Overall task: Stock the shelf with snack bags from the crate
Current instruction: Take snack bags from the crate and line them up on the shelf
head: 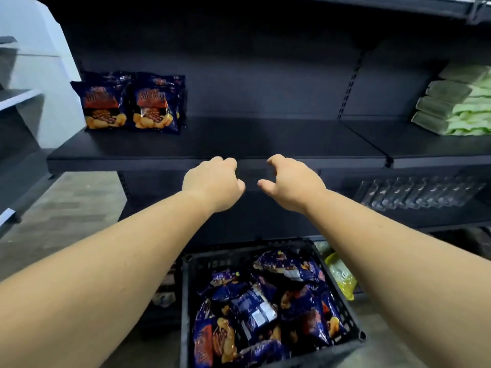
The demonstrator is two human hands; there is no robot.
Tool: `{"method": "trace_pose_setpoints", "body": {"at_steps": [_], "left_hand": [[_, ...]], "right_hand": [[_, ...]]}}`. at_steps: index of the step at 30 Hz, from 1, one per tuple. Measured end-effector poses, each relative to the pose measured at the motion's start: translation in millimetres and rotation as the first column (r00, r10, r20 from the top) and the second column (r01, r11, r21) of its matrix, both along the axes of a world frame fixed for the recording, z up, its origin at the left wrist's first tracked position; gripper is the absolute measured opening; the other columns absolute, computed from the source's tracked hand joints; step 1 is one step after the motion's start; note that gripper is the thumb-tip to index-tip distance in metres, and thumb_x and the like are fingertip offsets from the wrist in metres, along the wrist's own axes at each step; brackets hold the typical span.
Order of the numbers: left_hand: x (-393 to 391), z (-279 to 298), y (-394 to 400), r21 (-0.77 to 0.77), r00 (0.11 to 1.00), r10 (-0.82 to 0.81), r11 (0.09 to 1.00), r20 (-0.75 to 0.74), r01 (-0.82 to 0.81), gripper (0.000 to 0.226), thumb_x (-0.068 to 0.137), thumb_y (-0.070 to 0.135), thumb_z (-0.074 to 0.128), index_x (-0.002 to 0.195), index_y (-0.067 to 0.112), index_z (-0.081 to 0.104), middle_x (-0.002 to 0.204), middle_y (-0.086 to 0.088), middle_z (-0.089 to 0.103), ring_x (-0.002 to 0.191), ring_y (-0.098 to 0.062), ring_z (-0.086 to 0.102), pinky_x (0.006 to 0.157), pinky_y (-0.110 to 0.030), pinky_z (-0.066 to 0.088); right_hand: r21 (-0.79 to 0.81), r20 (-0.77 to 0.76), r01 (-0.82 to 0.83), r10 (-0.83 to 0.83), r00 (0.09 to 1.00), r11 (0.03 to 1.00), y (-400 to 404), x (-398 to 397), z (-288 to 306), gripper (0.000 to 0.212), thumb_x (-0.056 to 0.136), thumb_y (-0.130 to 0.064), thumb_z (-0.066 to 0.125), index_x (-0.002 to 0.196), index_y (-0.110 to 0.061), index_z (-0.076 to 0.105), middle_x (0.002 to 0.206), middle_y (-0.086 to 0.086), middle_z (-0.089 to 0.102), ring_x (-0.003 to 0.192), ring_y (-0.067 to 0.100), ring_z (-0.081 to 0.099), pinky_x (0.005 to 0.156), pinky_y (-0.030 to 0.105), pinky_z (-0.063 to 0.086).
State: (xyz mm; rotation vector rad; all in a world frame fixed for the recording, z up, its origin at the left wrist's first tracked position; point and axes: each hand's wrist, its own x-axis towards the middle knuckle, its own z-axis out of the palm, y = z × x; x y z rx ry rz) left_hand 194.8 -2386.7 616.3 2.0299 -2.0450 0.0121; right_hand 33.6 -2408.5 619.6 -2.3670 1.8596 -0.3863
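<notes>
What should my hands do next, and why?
Probably lower both hands into the crate and grip a bag. Left hand and right hand hold nothing, and the shelf has room beside the stocked bags.

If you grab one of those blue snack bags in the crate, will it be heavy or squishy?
Probably light: the snack bags look puffed with air. Likely crinkly and a bit slippery, since the film is shiny. Squeezing hard might crush what's inside.
</notes>
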Motion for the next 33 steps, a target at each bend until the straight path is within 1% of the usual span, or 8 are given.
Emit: {"method": "trace_pose_setpoints", "body": {"at_steps": [4, 8, 16, 21, 23, 25, 28, 33], "left_hand": [[5.7, -38.4, 16.3, 0.100, 0.999, -0.014, 0.995, -0.033, 0.018, 0.034, 0.094, 0.038, 0.042, 0.121, 0.019, 0.051, 0.116, -0.001, 0.053, 0.094, -0.023, 0.052, 0.070, -0.034, 0.039], [11.4, -75.8, 31.6, 0.197, 0.999, -0.040, 0.979, -0.026, 0.044, 0.033, 0.093, 0.038, 0.042, 0.119, 0.019, 0.052, 0.117, -0.001, 0.053, 0.097, -0.024, 0.053, 0.070, -0.034, 0.039], [7.2, -132.2, 42.1, 0.316, 0.999, -0.029, 0.948, -0.034, 0.039, 0.032, 0.093, 0.038, 0.043, 0.117, 0.019, 0.052, 0.114, -0.003, 0.052, 0.098, -0.026, 0.054, 0.071, -0.034, 0.040], [-9.4, -162.5, 32.6, 0.404, 0.998, 0.046, 0.914, -0.035, -0.028, 0.037, 0.093, 0.039, 0.046, 0.125, 0.020, 0.050, 0.123, -0.004, 0.051, 0.112, -0.029, 0.051, 0.077, -0.035, 0.038], [-18.5, -177.4, 29.3, 0.456, 0.996, 0.085, 0.888, -0.032, -0.061, 0.040, 0.093, 0.040, 0.046, 0.128, 0.021, 0.049, 0.126, -0.004, 0.050, 0.116, -0.029, 0.049, 0.081, -0.037, 0.041], [-26.4, -193.2, 27.1, 0.499, 0.994, 0.107, 0.863, -0.022, -0.082, 0.039, 0.093, 0.039, 0.045, 0.128, 0.020, 0.049, 0.127, -0.005, 0.050, 0.116, -0.030, 0.049, 0.087, -0.039, 0.044], [-32.9, -212.1, 26.4, 0.550, 0.990, 0.141, 0.828, -0.012, -0.111, 0.038, 0.093, 0.038, 0.045, 0.126, 0.019, 0.050, 0.125, -0.007, 0.051, 0.114, -0.030, 0.051, 0.087, -0.040, 0.045], [-34.3, -241.0, 28.6, 0.614, 0.973, 0.226, 0.774, -0.041, -0.154, 0.049, 0.093, 0.038, 0.048, 0.139, 0.022, 0.040, 0.132, -0.007, 0.047, 0.119, -0.032, 0.048, 0.091, -0.040, 0.044]], "right_hand": [[0.115, 0.015, 0.025, -0.027, 1.000, 0.993, 20.4, -0.5, -52.1, 0.054, 0.093, -0.048, 0.052, 0.138, -0.021, 0.040, 0.131, 0.004, 0.055, 0.120, 0.026, 0.050, 0.093, 0.040, 0.046], [0.225, -0.008, 0.076, -0.076, 0.997, 0.971, 43.2, -3.2, -98.1, 0.055, 0.092, -0.049, 0.053, 0.138, -0.021, 0.042, 0.132, 0.005, 0.056, 0.121, 0.028, 0.051, 0.095, 0.041, 0.045], [0.364, -0.030, 0.081, -0.075, 0.997, 0.928, 54.0, -19.4, -154.1, 0.054, 0.091, -0.049, 0.054, 0.135, -0.019, 0.043, 0.133, 0.007, 0.055, 0.121, 0.029, 0.051, 0.096, 0.043, 0.046], [0.431, -0.046, 0.002, 0.020, 0.999, 0.902, 37.4, -38.2, -181.4, 0.053, 0.093, -0.047, 0.054, 0.137, -0.020, 0.042, 0.134, 0.007, 0.054, 0.122, 0.029, 0.050, 0.093, 0.041, 0.046], [0.464, -0.052, -0.036, 0.068, 0.996, 0.885, 28.0, -48.1, -193.1, 0.052, 0.093, -0.048, 0.053, 0.136, -0.019, 0.043, 0.134, 0.007, 0.054, 0.122, 0.029, 0.050, 0.093, 0.040, 0.046], [0.498, -0.056, -0.056, 0.097, 0.994, 0.865, 18.3, -59.1, -204.5, 0.052, 0.093, -0.048, 0.053, 0.134, -0.018, 0.044, 0.132, 0.008, 0.055, 0.120, 0.030, 0.051, 0.091, 0.039, 0.046], [0.546, -0.055, -0.081, 0.132, 0.990, 0.834, 6.8, -71.9, -219.8, 0.051, 0.093, -0.046, 0.054, 0.134, -0.017, 0.043, 0.129, 0.009, 0.056, 0.117, 0.030, 0.052, 0.086, 0.037, 0.045], [0.592, -0.043, -0.120, 0.181, 0.983, 0.797, -0.8, -80.2, -246.2, 0.052, 0.092, -0.044, 0.057, 0.134, -0.016, 0.045, 0.131, 0.009, 0.054, 0.120, 0.030, 0.050, 0.091, 0.038, 0.046]]}}
